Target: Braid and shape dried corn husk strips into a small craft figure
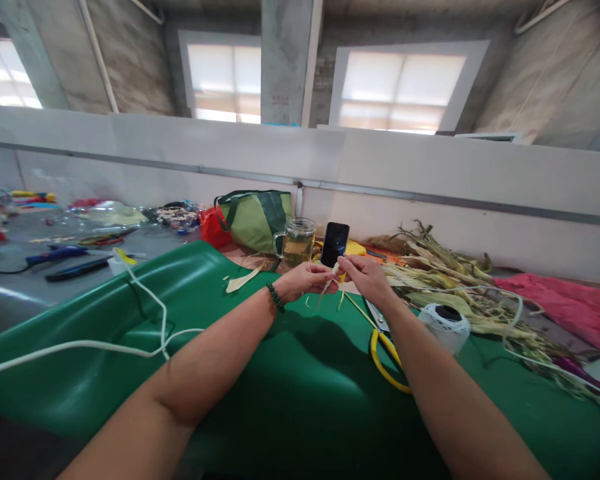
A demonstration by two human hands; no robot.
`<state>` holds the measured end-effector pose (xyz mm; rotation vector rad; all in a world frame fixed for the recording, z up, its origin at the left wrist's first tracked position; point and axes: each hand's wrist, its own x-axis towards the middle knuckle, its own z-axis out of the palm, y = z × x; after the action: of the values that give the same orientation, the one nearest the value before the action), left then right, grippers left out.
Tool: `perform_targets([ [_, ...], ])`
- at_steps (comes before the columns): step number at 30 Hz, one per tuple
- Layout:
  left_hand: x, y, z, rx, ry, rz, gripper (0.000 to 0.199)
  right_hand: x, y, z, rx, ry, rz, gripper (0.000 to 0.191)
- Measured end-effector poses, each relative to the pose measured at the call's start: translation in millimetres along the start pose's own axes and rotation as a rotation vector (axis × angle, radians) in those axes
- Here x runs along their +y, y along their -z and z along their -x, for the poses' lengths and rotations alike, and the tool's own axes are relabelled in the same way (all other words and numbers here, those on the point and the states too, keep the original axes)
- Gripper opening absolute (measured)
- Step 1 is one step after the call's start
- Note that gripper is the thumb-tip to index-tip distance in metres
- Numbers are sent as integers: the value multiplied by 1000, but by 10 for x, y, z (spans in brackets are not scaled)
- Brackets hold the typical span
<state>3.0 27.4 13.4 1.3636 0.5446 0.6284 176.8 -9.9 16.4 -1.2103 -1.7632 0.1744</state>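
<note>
My left hand (307, 280), with a dark green bead bracelet at the wrist, pinches a pale strip of corn husk (325, 288). Close against it, the fingers of my right hand (364, 277) are closed on the upper end of the same small husk piece. Thin ends of husk dangle below the fingers. Both hands are held over the green mat (290, 373). Under my right forearm lie scissors (387, 363) with yellow handles, partly hidden. A loose husk piece (245, 279) rests on the mat left of my hands.
Behind my hands stand a glass mug (299, 241) of liquid, a phone (335, 243) and a green bag (260, 220). To the right are a thread spool (445, 327), a heap of dried husks (440, 273) and pink cloth (565, 307). A white cable (80, 345) crosses the mat's left side.
</note>
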Motion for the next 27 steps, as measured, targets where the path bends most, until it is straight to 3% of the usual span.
perform_targets([
  [8,-10,44,-19,8,16,-24,51,-87,-55,46,-9,43,236,22],
  [13,6,86,-24,46,5,-32,49,-135,-46,54,-24,19,302,24],
  [19,31,78,-3,119,-35,-28,47,-76,156,-2,127,3,233,28],
  [23,30,58,-7,173,-102,-53,45,-102,113,3,83,41,197,29],
  [27,-2,54,-42,112,-188,-59,47,-142,10,39,12,43,98,23],
])
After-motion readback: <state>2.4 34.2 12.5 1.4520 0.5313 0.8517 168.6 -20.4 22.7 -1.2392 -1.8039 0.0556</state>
